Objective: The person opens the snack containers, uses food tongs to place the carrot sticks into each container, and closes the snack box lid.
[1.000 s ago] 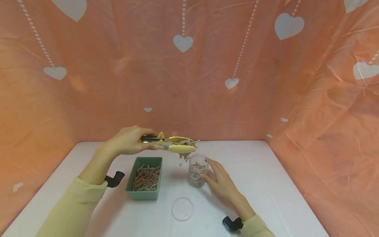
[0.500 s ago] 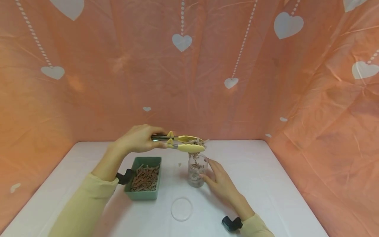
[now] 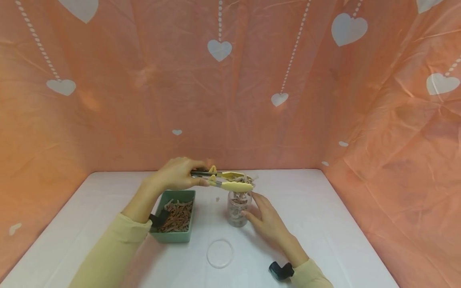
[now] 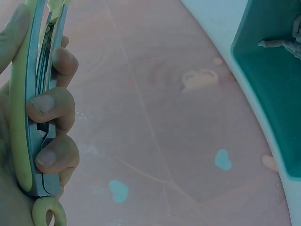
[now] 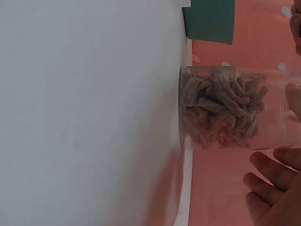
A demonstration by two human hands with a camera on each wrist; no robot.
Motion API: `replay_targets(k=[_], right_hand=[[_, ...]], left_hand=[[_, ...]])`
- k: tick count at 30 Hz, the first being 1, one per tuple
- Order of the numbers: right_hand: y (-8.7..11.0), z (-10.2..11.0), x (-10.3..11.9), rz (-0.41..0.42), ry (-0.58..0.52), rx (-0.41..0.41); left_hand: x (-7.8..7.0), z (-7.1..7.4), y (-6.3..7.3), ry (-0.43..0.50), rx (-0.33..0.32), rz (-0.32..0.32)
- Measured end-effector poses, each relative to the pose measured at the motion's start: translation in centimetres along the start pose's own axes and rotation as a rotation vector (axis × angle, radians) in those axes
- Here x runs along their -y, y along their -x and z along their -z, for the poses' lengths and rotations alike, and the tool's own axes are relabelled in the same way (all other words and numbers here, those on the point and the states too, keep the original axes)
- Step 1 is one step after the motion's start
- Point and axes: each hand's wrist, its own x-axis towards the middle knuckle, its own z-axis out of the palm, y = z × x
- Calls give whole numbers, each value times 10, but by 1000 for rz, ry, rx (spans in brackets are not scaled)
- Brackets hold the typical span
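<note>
My left hand grips a pair of tongs with yellow tips, fingers curled round the metal handles. Between the tips is a clump of dried brownish strips, right over the mouth of a clear jar. That jar stands upright on the table; in the right wrist view, similar strips fill a good part of it from the bottom. My right hand holds the jar from the right, thumb in front and fingers behind near the rim.
A green rectangular container with many more dried strips stands to the left, partly under my left wrist. A clear round lid lies flat in front of the jar. One small scrap lies on the white table.
My left hand has carried the tongs and their strips rightward, from left of the jar to above its mouth, then lowered them to the rim. The right hand and jar have stayed put.
</note>
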Motion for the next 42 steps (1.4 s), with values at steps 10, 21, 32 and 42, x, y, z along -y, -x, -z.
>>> replay_targets(k=[10,21,32,42], right_hand=[[1,0,1,-28,5,5],[0,-2,-1,-5,14,-1],[0,-2,-2,4,8,-6],[-1,-2,-2,3,4,-9]], left_hand=[[4,-12,0,-10,25,-7],[6,-20,3,-9,83,9],[8,-19,2,0,85,-3],[7,-16,4,-20,71,1]])
